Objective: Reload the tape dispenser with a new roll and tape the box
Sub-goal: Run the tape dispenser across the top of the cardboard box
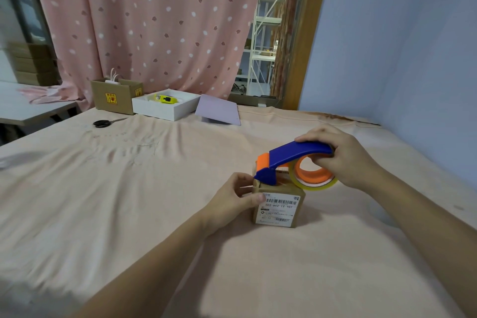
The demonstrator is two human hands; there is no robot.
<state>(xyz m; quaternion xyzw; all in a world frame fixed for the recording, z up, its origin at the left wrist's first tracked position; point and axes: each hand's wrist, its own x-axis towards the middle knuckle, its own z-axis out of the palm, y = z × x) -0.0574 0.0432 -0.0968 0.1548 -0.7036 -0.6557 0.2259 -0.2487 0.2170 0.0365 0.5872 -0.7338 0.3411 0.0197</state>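
Dispenser [291,160] gripped by right hand [346,157], nose on box [280,204] top at left edge; long axis left-right. Box pinched by left hand [232,199]. Pull likely rightward.

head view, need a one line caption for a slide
Right hand presses a blue tape dispenser onto a small cardboard box while the left hand steadies the box.

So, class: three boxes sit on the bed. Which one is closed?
The small brown box with the barcode label, under the tape dispenser. The far brown box and white box are open.
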